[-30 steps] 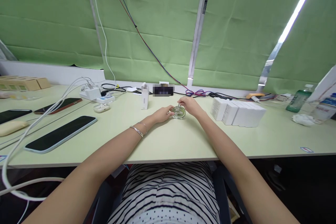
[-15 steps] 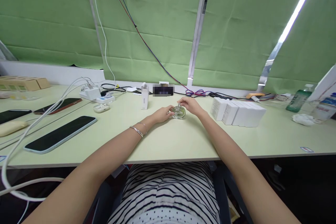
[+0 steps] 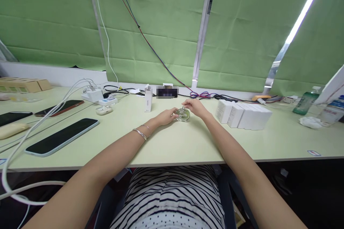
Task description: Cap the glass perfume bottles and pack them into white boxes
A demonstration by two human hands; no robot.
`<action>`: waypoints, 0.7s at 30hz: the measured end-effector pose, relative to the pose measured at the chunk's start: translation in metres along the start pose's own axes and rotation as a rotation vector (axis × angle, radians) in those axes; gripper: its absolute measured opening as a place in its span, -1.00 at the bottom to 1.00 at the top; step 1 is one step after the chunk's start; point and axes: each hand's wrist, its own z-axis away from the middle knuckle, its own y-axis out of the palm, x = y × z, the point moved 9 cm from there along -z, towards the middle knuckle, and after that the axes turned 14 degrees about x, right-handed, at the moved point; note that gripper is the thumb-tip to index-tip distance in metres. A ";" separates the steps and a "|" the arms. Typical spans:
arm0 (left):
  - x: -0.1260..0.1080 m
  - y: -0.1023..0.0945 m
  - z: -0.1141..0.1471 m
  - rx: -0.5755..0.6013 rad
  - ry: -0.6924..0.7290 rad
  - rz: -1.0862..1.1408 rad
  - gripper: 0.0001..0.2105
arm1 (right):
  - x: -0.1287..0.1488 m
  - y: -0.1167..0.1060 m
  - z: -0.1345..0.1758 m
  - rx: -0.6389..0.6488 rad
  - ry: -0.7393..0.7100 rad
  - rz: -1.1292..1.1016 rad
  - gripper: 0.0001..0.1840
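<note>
A round, clear glass perfume bottle [image 3: 183,115] stands on the pale green table in front of me. My left hand [image 3: 168,116] grips its left side, thumb nearest me and fingers behind the glass. At the bottle's top, my right hand [image 3: 195,107] pinches the neck or cap between thumb and fingers; the fingers hide most of that part. A tall white carton [image 3: 148,98] with its top flap up stands to the left, beyond my left hand. To the right of my right forearm is a row of several white boxes [image 3: 245,115].
A phone [image 3: 63,137], an earbud case [image 3: 104,110] and a white charger [image 3: 92,94] with cables lie at left. Along the back wall run bundled wires [image 3: 200,94]. A green bottle [image 3: 306,101] and crumpled tissue [image 3: 310,122] are at far right. The table's front edge lies under my forearms.
</note>
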 end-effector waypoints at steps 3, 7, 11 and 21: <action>0.000 0.000 0.000 0.003 0.001 0.005 -0.66 | 0.001 0.000 -0.001 0.010 0.013 0.031 -0.76; 0.000 0.000 0.000 0.002 0.006 0.010 -0.66 | 0.004 -0.001 -0.001 0.022 0.024 0.079 -0.76; -0.001 0.000 0.001 0.003 0.003 0.016 -0.67 | 0.006 -0.001 -0.002 0.030 0.027 0.127 -0.76; -0.003 -0.002 0.002 0.000 0.009 0.011 -0.66 | 0.015 0.000 -0.002 0.065 0.017 0.208 -0.79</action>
